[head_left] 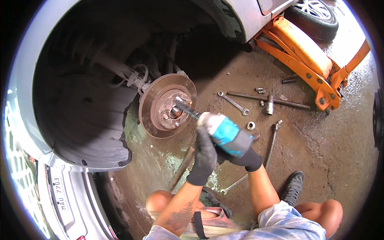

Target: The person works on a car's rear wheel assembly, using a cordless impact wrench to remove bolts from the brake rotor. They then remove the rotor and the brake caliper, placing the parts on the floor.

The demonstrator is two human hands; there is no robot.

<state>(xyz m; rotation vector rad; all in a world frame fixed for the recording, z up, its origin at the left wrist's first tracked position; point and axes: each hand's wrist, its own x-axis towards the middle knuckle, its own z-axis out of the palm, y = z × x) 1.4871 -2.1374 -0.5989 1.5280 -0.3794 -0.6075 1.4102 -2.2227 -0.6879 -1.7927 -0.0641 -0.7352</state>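
Observation:
A blue cordless impact wrench (227, 134) is held in both my black-gloved hands, its dark extension pointing up and left at a rusty brake disc (148, 114). The tip meets the hub face (166, 105) near an upper wheel stud; whether it sits on a nut there I cannot tell. My left hand (203, 154) is closed around the wrench's front from the left. Behind it, my right hand (246, 159) grips at the handle, which the tool's body mostly hides.
An orange floor jack (298, 52) stands by the lifted car (248, 18). A removed wheel (316, 18) lies behind it. On the wet floor are a combination wrench (234, 104), a long bar (288, 103), a socket (269, 108), a ratchet-like tool (273, 140) and another spanner (234, 185).

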